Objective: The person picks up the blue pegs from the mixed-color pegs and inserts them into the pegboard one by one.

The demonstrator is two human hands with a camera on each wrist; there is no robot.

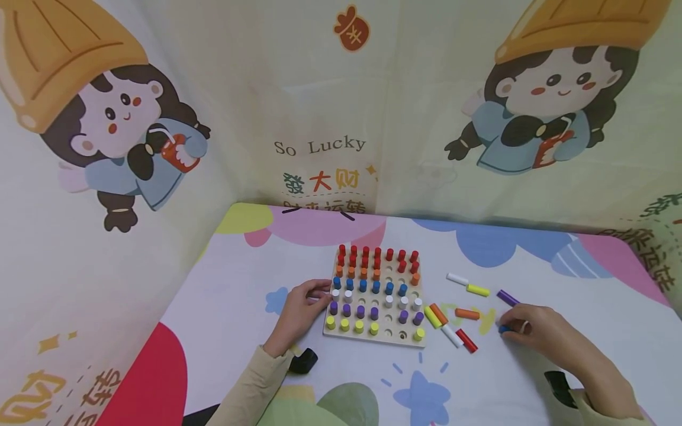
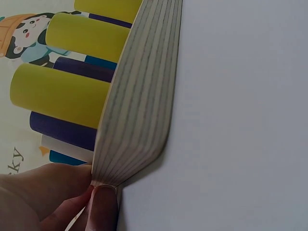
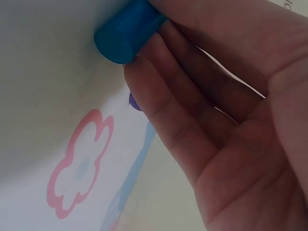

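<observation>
A wooden pegboard [image 1: 373, 339] stands on the table, filled with rows of red, orange, blue, white, purple and yellow pegs; some holes show bare. At its left side my left hand [image 1: 298, 310] pinches the board's edge, with thumb and fingers meeting on it in the left wrist view. Off to the right of the board, my right hand [image 1: 549, 336] holds a blue peg [image 3: 118, 41] between thumb and fingertips, low over the table. Just beyond that hand lies a loose purple peg [image 1: 508, 297].
Between board and right hand lie loose pegs: a white peg [image 1: 457, 278], a yellow peg [image 1: 478, 290], an orange peg [image 1: 467, 314], a red peg [image 1: 466, 341] and several others. A printed cloth [image 1: 330, 89] hangs behind the table.
</observation>
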